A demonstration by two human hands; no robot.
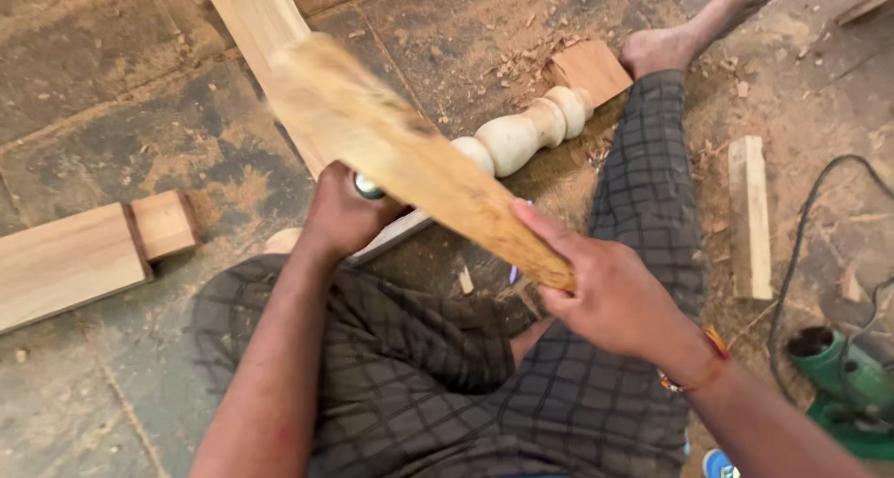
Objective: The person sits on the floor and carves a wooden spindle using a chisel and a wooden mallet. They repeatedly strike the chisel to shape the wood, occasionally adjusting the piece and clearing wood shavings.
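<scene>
My right hand (610,292) grips the near end of a flat wooden mallet-like board (400,152), which is raised and blurred in motion. My left hand (340,213) is closed around a tool with a round metal end (366,187), likely a chisel, held against a long wooden plank (256,17). A pale turned wooden leg with rounded beads (526,132) lies on the floor beyond my hands, ending in a square block (591,68). I sit on the floor in checked trousers, with my bare foot (694,26) stretched out.
A notched wooden beam (84,255) lies at the left. A short wood strip (750,217) rests at the right. A green power tool (847,385) with a black cable (801,227) sits at the lower right. Sawdust and chips cover the stone floor.
</scene>
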